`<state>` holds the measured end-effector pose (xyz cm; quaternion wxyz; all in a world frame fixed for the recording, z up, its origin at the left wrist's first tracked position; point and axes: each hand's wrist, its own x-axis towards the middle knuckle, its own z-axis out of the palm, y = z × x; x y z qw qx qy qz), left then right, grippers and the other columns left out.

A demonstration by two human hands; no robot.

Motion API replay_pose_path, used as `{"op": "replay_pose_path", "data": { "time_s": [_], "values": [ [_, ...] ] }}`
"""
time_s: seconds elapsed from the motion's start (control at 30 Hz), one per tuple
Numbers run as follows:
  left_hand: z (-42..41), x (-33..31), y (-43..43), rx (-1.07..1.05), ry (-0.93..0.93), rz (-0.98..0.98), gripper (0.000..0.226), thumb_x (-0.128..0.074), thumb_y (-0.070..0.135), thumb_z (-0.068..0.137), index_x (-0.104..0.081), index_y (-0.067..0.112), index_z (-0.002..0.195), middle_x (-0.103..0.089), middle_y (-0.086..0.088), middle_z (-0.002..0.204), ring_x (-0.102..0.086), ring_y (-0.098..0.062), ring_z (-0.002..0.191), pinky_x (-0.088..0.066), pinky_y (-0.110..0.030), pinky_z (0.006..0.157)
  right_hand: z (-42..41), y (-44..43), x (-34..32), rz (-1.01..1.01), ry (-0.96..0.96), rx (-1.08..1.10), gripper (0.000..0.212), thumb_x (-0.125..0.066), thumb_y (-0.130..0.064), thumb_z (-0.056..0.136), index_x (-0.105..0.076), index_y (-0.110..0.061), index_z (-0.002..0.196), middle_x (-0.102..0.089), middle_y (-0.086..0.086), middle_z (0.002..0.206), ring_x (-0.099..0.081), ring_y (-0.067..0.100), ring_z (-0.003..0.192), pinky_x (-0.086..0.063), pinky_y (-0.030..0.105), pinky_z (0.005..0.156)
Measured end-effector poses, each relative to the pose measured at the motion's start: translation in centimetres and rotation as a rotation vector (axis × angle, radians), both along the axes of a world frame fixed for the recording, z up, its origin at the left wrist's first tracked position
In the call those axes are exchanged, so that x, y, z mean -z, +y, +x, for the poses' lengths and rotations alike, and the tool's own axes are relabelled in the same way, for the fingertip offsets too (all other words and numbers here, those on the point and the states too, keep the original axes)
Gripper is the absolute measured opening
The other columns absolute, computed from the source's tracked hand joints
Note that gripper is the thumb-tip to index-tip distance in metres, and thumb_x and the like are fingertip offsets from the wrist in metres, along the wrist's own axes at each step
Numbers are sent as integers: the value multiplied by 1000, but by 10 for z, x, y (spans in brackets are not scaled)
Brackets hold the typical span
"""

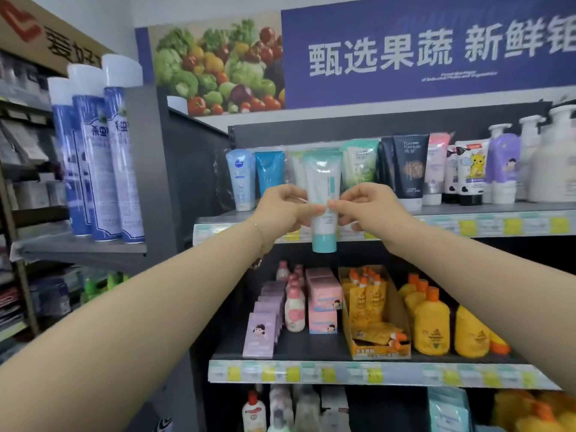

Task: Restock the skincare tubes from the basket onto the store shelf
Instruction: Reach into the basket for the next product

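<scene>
Head view showed both sets of fingers pinching the teal-capped tube at mid-body, left hand and right hand meeting across it. I recorded the tube upright, cap down, raised in front of the shelf edge, before the row of standing tubes. I judged it light, soft-walled and glossy. A hold near the stiffer cap shoulder would dent it less.

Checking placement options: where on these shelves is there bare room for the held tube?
Top shelf is crowded: tubes stand side by side from the Nivea tube to the pump bottles; the slot behind the held tube is hidden. Bare patch: middle shelf floor before the pink boxes, between lilac boxes and orange carton.
</scene>
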<state>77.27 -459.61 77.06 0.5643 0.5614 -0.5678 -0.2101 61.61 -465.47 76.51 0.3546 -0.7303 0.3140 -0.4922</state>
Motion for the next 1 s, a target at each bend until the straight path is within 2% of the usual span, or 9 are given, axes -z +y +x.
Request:
{"op": "replay_pose_path", "data": {
  "time_s": [0.1, 0.27, 0.33, 0.43, 0.57, 0.67, 0.83, 0.9, 1.0],
  "values": [
    [-2, -14, -13, 7, 34, -28, 33, -79, 13, 74, -62, 9, 101, -72, -10, 95, -68, -19, 75, -49, -24, 62, 1, -7, -14, 47, -78, 1, 22, -70, -15, 86, -62, -4, 103, -68, 9, 92, -64, 11, 66, -44, 11, 44],
    [-2, -36, -34, -15, 73, -79, 23, -78, 9, 75, -63, 16, 91, -70, -3, 77, -62, -11, 58, -48, -27, 65, 4, -31, -40, 99, -86, 0, 20, -55, 4, 89, -64, 1, 106, -69, 17, 90, -63, 20, 68, -50, 21, 58],
    [-2, -43, -43, -22, 77, -96, 24, -78, 8, 75, -65, 14, 95, -70, -5, 80, -61, -15, 61, -48, -32, 69, 5, -36, -51, 114, -101, -27, 24, -50, 10, 89, -62, 7, 109, -66, 20, 88, -61, 19, 62, -51, 18, 50],
    [-2, -54, -57, -29, 100, -122, 25, -76, 6, 77, -65, 14, 97, -70, -7, 83, -60, -16, 62, -45, -24, 58, 6, -42, -65, 127, -151, -70, 27, -44, 14, 90, -58, 13, 114, -66, 25, 90, -59, 17, 54, -49, 15, 45],
    [-2, -61, -82, -73, 104, -147, 23, -76, 5, 77, -64, 17, 93, -70, -6, 86, -63, -18, 66, -43, -15, 48, 11, -60, -72, 114, -114, -38, 26, -41, 9, 93, -59, 4, 111, -63, 30, 113, -65, 28, 81, -56, 24, 68],
    [1, -61, -103, -118, 113, -148, 27, -80, 7, 72, -65, 14, 95, -70, -6, 86, -66, -19, 70, -39, -11, 41, 17, -79, -71, 104, -99, -23, 25, -37, 9, 93, -58, -2, 100, -64, 29, 112, -60, 26, 83, -52, 26, 65],
    [10, -54, -141, -184, 112, -107, 27, -84, 11, 68, -62, 14, 84, -71, -10, 92, -67, -22, 77, -47, -21, 55, 29, -107, -63, 139, -50, -5, 32, -37, 12, 92, -61, -8, 82, -66, 19, 105, -62, 35, 108, -53, 42, 93],
    [15, -51, -157, -205, 95, -99, 28, -84, 11, 68, -61, 17, 82, -70, -12, 95, -68, -24, 82, -55, -29, 66, 35, -118, -59, 148, -27, 2, 40, -39, 13, 89, -60, -13, 67, -67, 23, 105, -61, 39, 109, -50, 49, 95],
    [22, -48, -176, -211, 96, -71, 28, -84, 11, 68, -65, 15, 88, -70, -14, 99, -69, -26, 85, -57, -38, 84, 44, -136, -55, 165, -22, 4, 40, -40, 12, 90, -57, -13, 64, -66, 22, 112, -62, 37, 107, -50, 48, 95]
  ]
}}
